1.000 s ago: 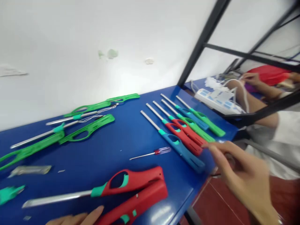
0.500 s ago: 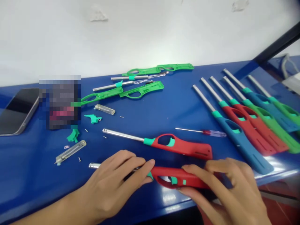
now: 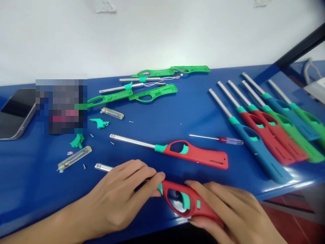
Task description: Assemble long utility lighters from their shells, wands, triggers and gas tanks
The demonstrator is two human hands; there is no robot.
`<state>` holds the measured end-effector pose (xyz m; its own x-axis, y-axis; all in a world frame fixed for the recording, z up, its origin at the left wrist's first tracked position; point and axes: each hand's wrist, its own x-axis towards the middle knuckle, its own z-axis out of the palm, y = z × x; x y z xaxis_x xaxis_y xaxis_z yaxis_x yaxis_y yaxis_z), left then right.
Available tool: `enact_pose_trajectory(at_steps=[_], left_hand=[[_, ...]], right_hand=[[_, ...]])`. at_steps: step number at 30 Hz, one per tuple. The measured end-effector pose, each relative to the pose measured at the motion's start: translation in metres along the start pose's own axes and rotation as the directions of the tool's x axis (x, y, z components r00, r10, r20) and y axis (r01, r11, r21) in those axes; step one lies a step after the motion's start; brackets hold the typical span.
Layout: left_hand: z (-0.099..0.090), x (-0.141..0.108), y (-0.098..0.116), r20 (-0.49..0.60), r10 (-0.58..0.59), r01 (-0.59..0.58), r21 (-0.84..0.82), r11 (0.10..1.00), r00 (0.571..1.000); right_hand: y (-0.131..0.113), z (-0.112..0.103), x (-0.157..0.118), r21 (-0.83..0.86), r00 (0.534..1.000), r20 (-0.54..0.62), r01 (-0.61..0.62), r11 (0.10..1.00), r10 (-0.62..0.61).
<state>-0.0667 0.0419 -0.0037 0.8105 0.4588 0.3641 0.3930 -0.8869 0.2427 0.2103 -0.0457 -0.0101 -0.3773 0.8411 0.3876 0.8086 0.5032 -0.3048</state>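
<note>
A red gas lighter (image 3: 175, 189) with a green collar and trigger lies across both my hands near the table's front edge. My left hand (image 3: 122, 196) grips its front end, covering most of the metal tube, whose tip sticks out to the left. Around the red handle, my right hand (image 3: 228, 206) is closed, thumb below and fingers above; the handle's rear end is hidden. Just beyond, a second red lighter (image 3: 198, 154) rests on the blue table. Behind that one lies a screwdriver (image 3: 228, 140) with a clear and red handle.
Several assembled lighters (image 3: 264, 152) lie in a row at right. Opened green casing halves (image 3: 154, 95) and metal tubes (image 3: 122, 88) with wires lie at the back. Clear fuel tanks (image 3: 74, 158), green triggers (image 3: 100, 123) and small screws are at left, near a phone (image 3: 16, 113).
The held lighter's handle has swung down toward me, its trigger side now turned more into view. My right hand has moved down and left with it; my left hand keeps its grip.
</note>
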Motion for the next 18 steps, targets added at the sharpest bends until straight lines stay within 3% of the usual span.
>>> enact_pose_trajectory(at_steps=[7, 12, 18], left_hand=[[-0.002, 0.002, 0.004, -0.02, -0.022, 0.022, -0.013, 1.0, 1.0], [0.001, -0.002, 0.009, -0.042, 0.032, -0.027, 0.098, 0.995, 0.999], [-0.008, 0.0, 0.003, 0.073, 0.106, -0.109, 0.042, 0.993, 0.992]], right_hand=[[0.003, -0.004, -0.002, -0.008, 0.999, 0.028, 0.022, 1.0, -0.022], [0.002, -0.008, 0.004, -0.008, 1.0, 0.026, 0.002, 1.0, -0.001], [-0.006, -0.006, 0.008, 0.043, 0.996, -0.015, -0.09, 0.995, 0.09]])
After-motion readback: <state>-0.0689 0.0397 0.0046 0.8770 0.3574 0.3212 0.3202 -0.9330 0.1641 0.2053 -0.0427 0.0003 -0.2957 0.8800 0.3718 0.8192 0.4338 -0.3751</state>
